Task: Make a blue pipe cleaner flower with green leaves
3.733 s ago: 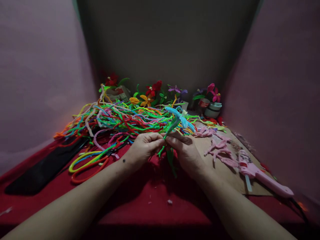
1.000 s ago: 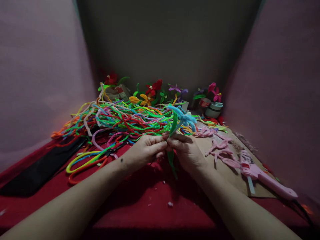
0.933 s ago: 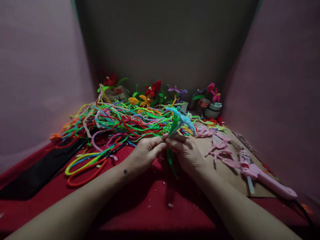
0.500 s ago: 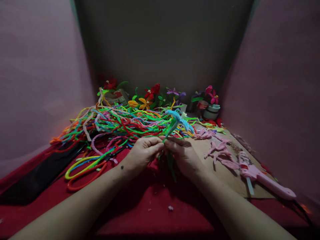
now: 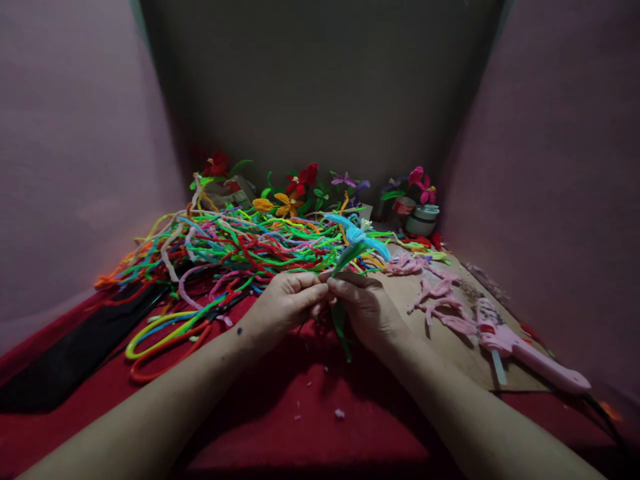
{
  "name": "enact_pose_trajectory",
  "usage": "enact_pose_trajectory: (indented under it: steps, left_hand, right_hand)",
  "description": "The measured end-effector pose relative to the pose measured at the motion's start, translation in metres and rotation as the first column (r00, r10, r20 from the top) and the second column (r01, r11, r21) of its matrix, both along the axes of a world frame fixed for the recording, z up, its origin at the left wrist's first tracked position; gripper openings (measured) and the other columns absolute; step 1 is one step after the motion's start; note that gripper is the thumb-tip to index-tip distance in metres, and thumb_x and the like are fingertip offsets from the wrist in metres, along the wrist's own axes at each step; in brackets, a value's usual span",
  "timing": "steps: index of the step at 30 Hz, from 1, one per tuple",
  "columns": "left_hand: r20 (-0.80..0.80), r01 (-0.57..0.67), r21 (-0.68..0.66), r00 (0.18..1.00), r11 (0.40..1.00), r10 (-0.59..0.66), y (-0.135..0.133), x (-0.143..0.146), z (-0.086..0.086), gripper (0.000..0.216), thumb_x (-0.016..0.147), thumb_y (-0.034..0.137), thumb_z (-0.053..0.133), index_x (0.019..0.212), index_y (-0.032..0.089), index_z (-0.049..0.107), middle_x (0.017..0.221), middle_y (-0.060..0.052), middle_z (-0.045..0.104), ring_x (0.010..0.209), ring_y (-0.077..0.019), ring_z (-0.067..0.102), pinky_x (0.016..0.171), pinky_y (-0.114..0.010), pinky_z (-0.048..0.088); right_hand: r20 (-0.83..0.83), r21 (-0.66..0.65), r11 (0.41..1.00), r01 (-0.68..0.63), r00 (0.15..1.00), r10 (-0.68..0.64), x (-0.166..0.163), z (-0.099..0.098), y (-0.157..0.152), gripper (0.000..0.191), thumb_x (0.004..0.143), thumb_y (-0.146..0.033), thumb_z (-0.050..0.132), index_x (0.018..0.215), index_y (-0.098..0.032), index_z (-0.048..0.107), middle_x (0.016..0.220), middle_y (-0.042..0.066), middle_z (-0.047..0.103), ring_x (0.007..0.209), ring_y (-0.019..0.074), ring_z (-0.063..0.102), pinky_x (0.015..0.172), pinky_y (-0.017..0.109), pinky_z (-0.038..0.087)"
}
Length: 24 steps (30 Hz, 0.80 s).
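A blue pipe-cleaner flower (image 5: 356, 235) with a pale centre and a green stem stands slightly tilted above my hands. My right hand (image 5: 370, 310) pinches its stem between thumb and fingers. From the other side my left hand (image 5: 293, 301) is closed at the same stem, its thumb tip touching the right thumb. Some of the fingers are hidden behind the thumbs. Below the hands hangs a long green leaf (image 5: 341, 330).
Behind lies a heap of colourful pipe cleaners (image 5: 250, 240), with finished flowers (image 5: 300, 183) at the back. Pink pipe-cleaner pieces (image 5: 440, 297) and a pink glue gun (image 5: 530, 357) rest on cardboard (image 5: 400, 293) at right. Scissors (image 5: 223, 308) lie at left on red cloth (image 5: 280, 427).
The flower has turned in my fingers, so its blue petals and pale centre face more toward me. Both hands stay closed at the stem in nearly the same place.
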<state>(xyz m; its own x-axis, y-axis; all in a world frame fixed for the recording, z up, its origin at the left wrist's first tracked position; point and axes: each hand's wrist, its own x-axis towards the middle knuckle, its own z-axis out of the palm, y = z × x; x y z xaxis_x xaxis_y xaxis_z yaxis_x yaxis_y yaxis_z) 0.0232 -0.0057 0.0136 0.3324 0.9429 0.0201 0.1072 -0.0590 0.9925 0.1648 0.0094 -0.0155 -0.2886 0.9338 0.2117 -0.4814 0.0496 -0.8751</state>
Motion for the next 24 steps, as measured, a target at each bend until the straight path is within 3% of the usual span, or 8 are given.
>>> enact_pose_trajectory:
  steps: [2,4,7,10,14,24]
  left_hand:
    - [-0.126,-0.073,0.214,0.987,0.974,0.102,-0.002,0.002,-0.002,0.019,0.078,0.029,0.055,0.066,0.014,0.057,0.054,0.005,0.044,0.048,-0.0055,0.036,0.047,-0.018,0.028]
    - [-0.195,-0.11,0.416,0.959,0.903,0.206,-0.003,0.003,-0.007,0.017,0.077,0.025,0.054,0.064,0.015,0.056,0.056,0.005,0.045,0.054,-0.0068,0.039,0.053,-0.019,0.032]
    - [-0.181,-0.135,0.51,0.949,0.849,0.26,-0.001,0.005,-0.013,0.022,0.08,0.025,0.051,0.061,0.015,0.054,0.056,0.005,0.044,0.055,-0.007,0.04,0.055,-0.019,0.033]
    - [-0.098,-0.149,0.368,0.975,0.918,0.198,0.0,0.005,-0.008,0.021,0.079,0.027,0.052,0.063,0.015,0.056,0.056,0.004,0.043,0.053,-0.0069,0.037,0.05,-0.019,0.03]
    - [0.018,-0.121,0.091,0.993,0.989,0.119,0.0,0.003,0.002,0.027,0.078,0.037,0.057,0.063,0.014,0.053,0.051,0.006,0.035,0.046,-0.0052,0.026,0.043,-0.019,0.02]
    - [0.269,0.034,-0.145,0.963,0.989,0.007,0.003,0.0,-0.003,0.026,0.074,0.031,0.063,0.061,0.013,0.05,0.048,0.005,0.041,0.041,-0.0027,0.032,0.04,-0.016,0.023]
  right_hand:
    - [0.02,0.001,0.999,0.054,0.998,-0.054,0.0,0.002,-0.001,0.007,0.07,-0.024,0.066,0.07,-0.017,0.069,0.069,0.0,0.06,0.068,0.0139,0.053,0.068,0.029,0.041]
    - [0.06,0.011,0.996,0.09,0.994,-0.09,0.0,0.005,-0.004,0.007,0.07,-0.023,0.067,0.067,-0.017,0.068,0.067,-0.001,0.059,0.065,0.0126,0.051,0.067,0.028,0.041]
    - [0.145,0.079,0.991,0.112,0.982,-0.123,0.002,0.011,-0.008,0.008,0.072,-0.024,0.065,0.072,-0.019,0.071,0.068,-0.002,0.061,0.067,0.0133,0.053,0.071,0.028,0.041]
    - [0.243,0.168,0.98,0.103,0.959,-0.143,0.004,0.016,-0.01,0.012,0.074,-0.026,0.062,0.078,-0.02,0.072,0.071,-0.001,0.063,0.072,0.0147,0.054,0.074,0.028,0.041]
    - [0.269,0.189,0.978,0.084,0.954,-0.134,0.005,0.015,-0.008,0.017,0.078,-0.03,0.058,0.079,-0.021,0.071,0.074,0.0,0.062,0.072,0.0146,0.051,0.073,0.029,0.04]
    - [0.074,0.039,0.999,-0.001,0.997,-0.001,0.002,0.005,-0.003,0.02,0.072,-0.023,0.062,0.089,-0.022,0.071,0.082,0.002,0.064,0.082,0.0173,0.053,0.079,0.03,0.041]
